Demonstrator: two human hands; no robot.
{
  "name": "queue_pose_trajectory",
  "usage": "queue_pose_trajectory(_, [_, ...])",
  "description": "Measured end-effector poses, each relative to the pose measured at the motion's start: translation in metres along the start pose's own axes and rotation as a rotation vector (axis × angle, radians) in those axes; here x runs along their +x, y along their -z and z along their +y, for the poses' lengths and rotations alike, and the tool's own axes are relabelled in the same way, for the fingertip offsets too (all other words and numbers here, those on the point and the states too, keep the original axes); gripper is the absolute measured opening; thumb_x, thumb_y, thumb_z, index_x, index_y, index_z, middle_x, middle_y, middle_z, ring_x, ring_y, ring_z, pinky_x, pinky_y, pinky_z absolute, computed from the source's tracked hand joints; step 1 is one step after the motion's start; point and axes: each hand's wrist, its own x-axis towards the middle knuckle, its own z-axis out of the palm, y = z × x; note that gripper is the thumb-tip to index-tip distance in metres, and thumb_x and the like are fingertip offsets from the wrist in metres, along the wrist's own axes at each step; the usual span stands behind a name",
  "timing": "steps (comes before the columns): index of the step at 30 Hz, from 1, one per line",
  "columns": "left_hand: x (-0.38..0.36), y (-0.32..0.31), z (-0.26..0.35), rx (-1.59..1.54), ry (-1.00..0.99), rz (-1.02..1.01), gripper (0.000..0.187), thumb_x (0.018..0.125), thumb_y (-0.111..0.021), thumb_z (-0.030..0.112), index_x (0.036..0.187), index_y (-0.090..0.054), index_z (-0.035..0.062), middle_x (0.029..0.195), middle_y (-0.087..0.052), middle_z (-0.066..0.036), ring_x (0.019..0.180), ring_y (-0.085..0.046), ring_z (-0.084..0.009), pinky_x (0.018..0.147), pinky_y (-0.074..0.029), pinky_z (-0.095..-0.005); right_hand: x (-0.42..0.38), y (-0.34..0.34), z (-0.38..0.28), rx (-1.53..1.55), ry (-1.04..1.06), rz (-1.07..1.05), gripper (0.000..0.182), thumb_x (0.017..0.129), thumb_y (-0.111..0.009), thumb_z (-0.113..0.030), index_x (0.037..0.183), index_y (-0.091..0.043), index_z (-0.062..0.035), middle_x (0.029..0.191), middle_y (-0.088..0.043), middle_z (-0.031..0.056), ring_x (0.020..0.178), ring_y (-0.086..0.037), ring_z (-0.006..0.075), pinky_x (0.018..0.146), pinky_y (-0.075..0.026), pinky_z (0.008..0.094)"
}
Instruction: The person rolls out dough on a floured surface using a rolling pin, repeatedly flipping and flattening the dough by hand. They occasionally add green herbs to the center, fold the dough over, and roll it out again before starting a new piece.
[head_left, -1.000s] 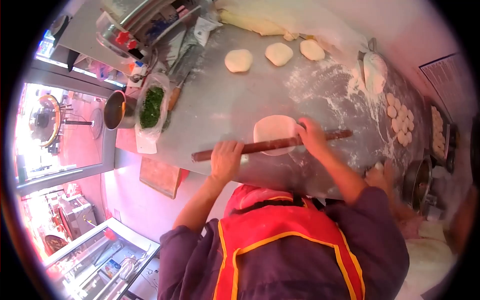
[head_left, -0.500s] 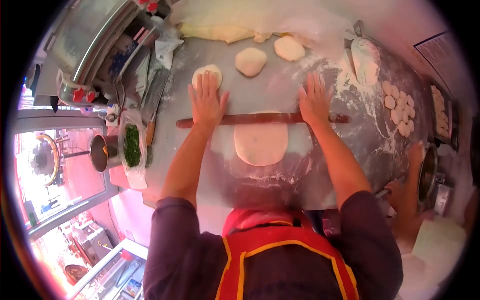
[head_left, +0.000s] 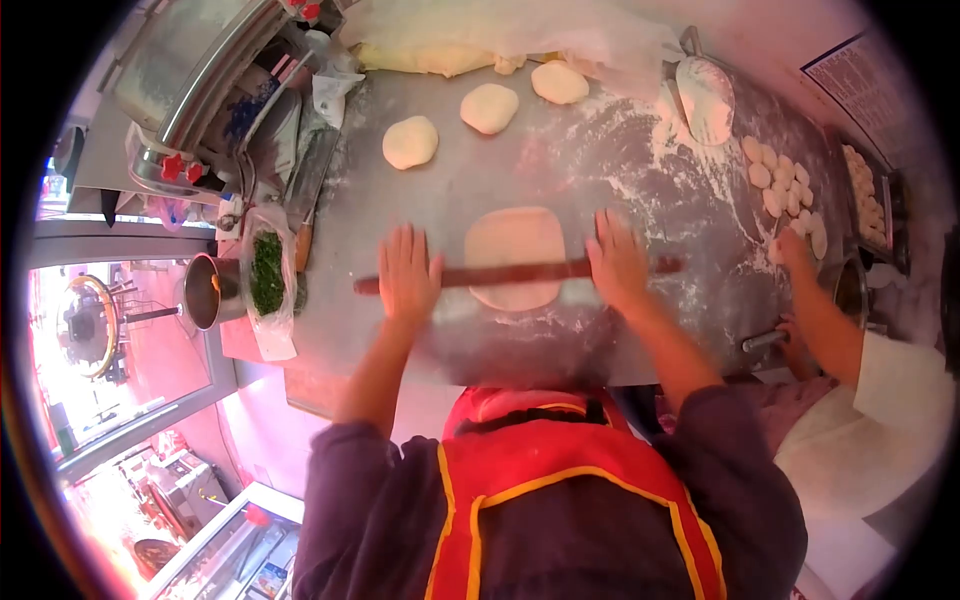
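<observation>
A flat rounded sheet of dough (head_left: 515, 236) lies on the table in front of me, with a dark wooden rolling pin (head_left: 515, 273) across its lower half. My left hand (head_left: 408, 275) rests on the pin's left part, fingers stretched out flat. On the right part lies my right hand (head_left: 620, 265), its fingers also extended and slightly blurred; neither wraps around the pin. Beyond it sit three thick dough rounds: a left one (head_left: 410, 143), a middle one (head_left: 489, 108) and a far one (head_left: 559, 83).
Several small dough pieces (head_left: 780, 180) lie at the right, near a co-worker's hand (head_left: 797, 255). A floury scoop (head_left: 706, 100) is at the back right. At left are chopped greens (head_left: 267, 270) in a plastic bag and a metal pot (head_left: 203, 291). White sheeting (head_left: 500, 35) covers dough at the back.
Both my hands and the rolling pin have come toward me, from the dough sheet's far edge to its lower half. The co-worker's hand has moved up to the small dough pieces.
</observation>
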Motion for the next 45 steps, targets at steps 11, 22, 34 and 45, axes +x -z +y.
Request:
queue_pose_trajectory(11, [0.058, -0.007, -0.012, 0.104, 0.090, -0.146, 0.062, 0.096, -0.051, 0.034, 0.149, -0.036, 0.0062, 0.155, -0.034, -0.017, 0.145, -0.027, -0.0337, 0.117, -0.016, -0.0577, 0.082, -0.019, 0.007, -0.149, 0.002, 0.038, 0.057, 0.095, -0.055, -0.030, 0.144, -0.041, -0.0030, 0.150, -0.040, 0.0170, 0.138, -0.038, 0.0337, 0.112, -0.025, 0.0586])
queue_pose_trajectory(22, [-0.075, 0.027, 0.006, -0.202, -0.057, -0.051, 0.049, 0.076, -0.071, 0.012, 0.124, -0.059, 0.0059, 0.110, -0.062, -0.013, 0.105, -0.057, -0.0310, 0.099, -0.040, -0.0466, -0.020, -0.004, -0.012, 0.171, 0.029, -0.155, 0.060, 0.093, -0.060, -0.031, 0.142, -0.043, -0.0002, 0.140, -0.050, 0.0219, 0.127, -0.048, 0.0380, 0.108, -0.035, 0.0508])
queue_pose_trajectory(34, [-0.109, 0.065, 0.043, -0.281, 0.027, -0.063, 0.025, 0.067, -0.067, 0.011, 0.091, -0.062, 0.0095, 0.086, -0.060, -0.007, 0.081, -0.057, -0.0277, 0.072, -0.043, -0.0404, 0.127, -0.093, -0.146, 0.215, 0.061, -0.518, 0.032, 0.074, -0.072, -0.027, 0.094, -0.064, -0.0031, 0.091, -0.065, 0.0181, 0.087, -0.063, 0.0370, 0.076, -0.049, 0.0440])
queue_pose_trajectory(45, [-0.091, 0.047, 0.035, -0.266, 0.043, -0.040, 0.041, 0.075, -0.071, 0.014, 0.114, -0.060, 0.0071, 0.109, -0.062, -0.009, 0.106, -0.056, -0.0287, 0.098, -0.039, -0.0457, -0.046, 0.020, -0.004, 0.282, 0.000, 0.012, 0.033, 0.090, -0.062, -0.028, 0.114, -0.062, -0.0060, 0.118, -0.063, 0.0164, 0.112, -0.057, 0.0352, 0.099, -0.042, 0.0474])
